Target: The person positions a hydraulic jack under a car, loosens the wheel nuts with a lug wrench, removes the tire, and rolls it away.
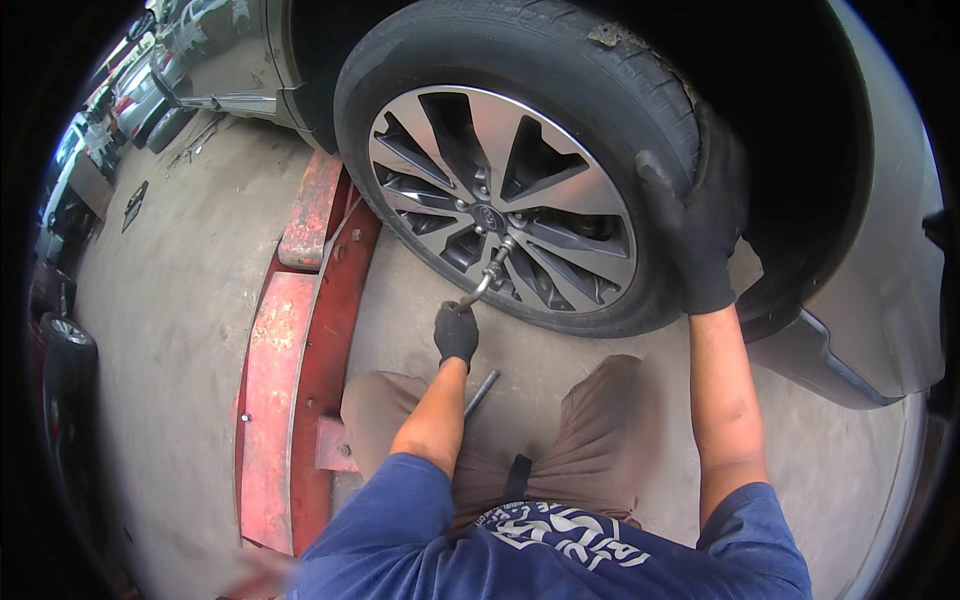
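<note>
A car wheel, its black tire point(420, 62) around a silver and dark alloy rim point(575, 195), fills the upper middle. My left hand point(456, 334), in a black glove, is closed around the end of a bent metal lug wrench point(486, 281). The wrench's socket end meets the rim near the center cap point(489, 219), among the lug nuts. Also gloved in black, my right hand point(706, 215) rests against the tire's right side, fingers stretched along the tread and thumb apart. Between my legs shows a metal rod point(482, 393); whether it joins the wrench is hidden.
A worn red metal lift arm point(277, 335) runs along the left of the wheel. The grey car's fender point(880, 300) curves around at the right, its door panel point(228, 60) at upper left. Other vehicles and a loose tire point(70, 340) line the far left.
</note>
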The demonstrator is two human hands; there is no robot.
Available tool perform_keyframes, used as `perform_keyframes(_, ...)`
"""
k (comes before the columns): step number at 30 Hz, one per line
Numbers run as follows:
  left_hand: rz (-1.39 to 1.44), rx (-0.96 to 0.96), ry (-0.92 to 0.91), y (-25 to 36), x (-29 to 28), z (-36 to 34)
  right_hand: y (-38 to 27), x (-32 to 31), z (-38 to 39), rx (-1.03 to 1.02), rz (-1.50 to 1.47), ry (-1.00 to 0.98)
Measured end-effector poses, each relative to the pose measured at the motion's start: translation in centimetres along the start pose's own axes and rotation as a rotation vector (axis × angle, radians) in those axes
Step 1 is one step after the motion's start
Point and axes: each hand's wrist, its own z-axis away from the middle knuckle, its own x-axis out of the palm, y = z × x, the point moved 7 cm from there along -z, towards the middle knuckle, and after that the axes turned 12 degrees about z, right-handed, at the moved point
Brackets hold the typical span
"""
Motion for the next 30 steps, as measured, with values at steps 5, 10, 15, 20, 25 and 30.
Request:
perform_keyframes(5, -0.028, -0.073, -0.249, -0.6, 1.6, 3.2, -0.7, -0.6, -0.3, -0.054, 0.008, 0.06)
perform_keyframes(10, 0.203, -0.192, -0.401, -1.0, 3.4, 0.9, 0.4, 0.1, -0.1, 0.01, 0.048, -0.028)
perform_keyframes(15, 0.231, 0.036, 0.015, -1.6, 3.8, -1.9, 0.5, 0.5, -0.1, -0.033, -0.037, -0.007)
perform_keyframes(20, 0.484, -0.226, 0.016, -4.4, 7.9, 2.3, 0.4, 0.8, -0.3, -0.055, -0.081, 0.012)
perform_keyframes(25, 0.891, -0.627, -0.252, 5.7, 9.8, 12.4, 0.6, 0.7, 0.1, -0.05, -0.063, 0.023)
perform_keyframes(30, 2.015, -1.039, -0.866, 23.1, 2.0, 15.9, 0.9, 0.4, 0.1, -0.005, -0.03, -0.001)
